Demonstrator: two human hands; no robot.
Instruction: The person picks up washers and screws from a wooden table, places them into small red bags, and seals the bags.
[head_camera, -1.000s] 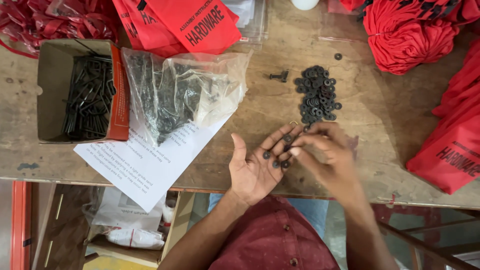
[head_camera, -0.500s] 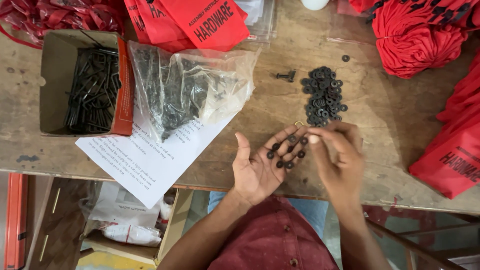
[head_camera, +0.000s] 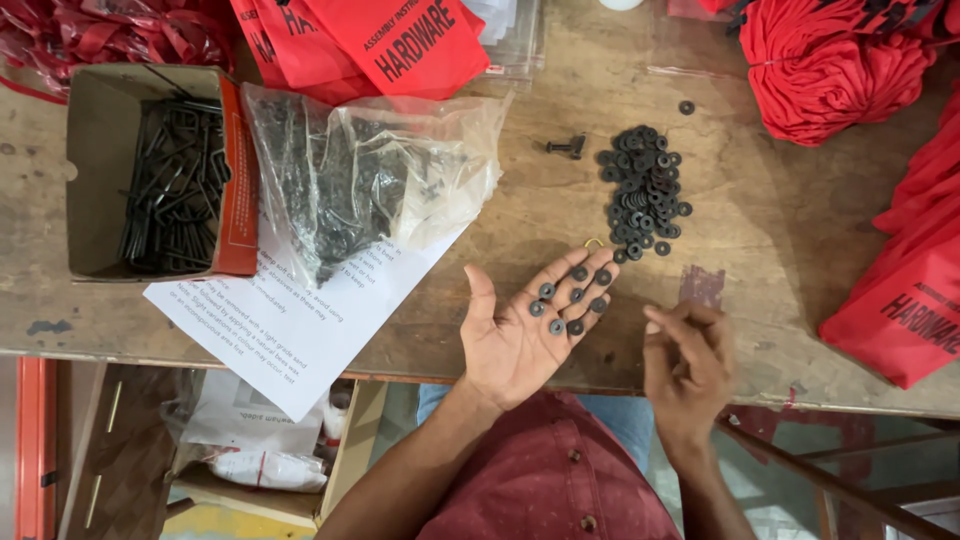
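Note:
My left hand (head_camera: 525, 330) lies palm up over the wooden table's (head_camera: 780, 240) front edge, fingers spread, with several small black washers (head_camera: 572, 297) resting on the fingers and palm. My right hand (head_camera: 688, 365) hovers to its right, fingers curled loosely together with nothing visible in them. A pile of black washers (head_camera: 642, 192) sits on the table just beyond the left fingertips. A black bolt (head_camera: 567, 147) lies left of that pile, and a lone washer (head_camera: 686, 107) lies above it.
A clear plastic bag of dark hardware (head_camera: 365, 175) lies on a printed paper sheet (head_camera: 290, 320). A cardboard box of black hex keys (head_camera: 160, 170) stands at the left. Red cloth bags (head_camera: 840, 60) crowd the back and right side (head_camera: 905, 300).
My right hand has drawn away from my left palm, down and to the right. The washers now lie uncovered on my open left hand.

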